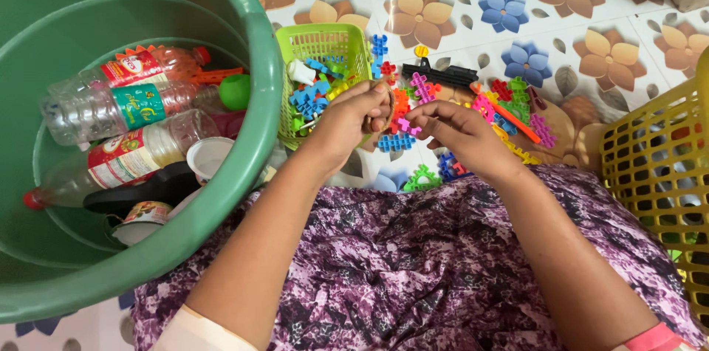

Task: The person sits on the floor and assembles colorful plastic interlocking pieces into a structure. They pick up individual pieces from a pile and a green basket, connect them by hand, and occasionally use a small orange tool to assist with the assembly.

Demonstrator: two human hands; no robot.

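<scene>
Pink block (405, 126) between both hands (413, 126)

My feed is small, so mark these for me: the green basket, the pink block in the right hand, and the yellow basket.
green basket (323, 39): head view, on its back mesh wall.
pink block (408, 126): head view, on its middle, at the right hand's fingertips.
yellow basket (644, 163): head view, on its left mesh wall.

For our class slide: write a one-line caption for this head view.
Both hands, left hand and right hand, pinch small plastic blocks above a green basket.
</scene>
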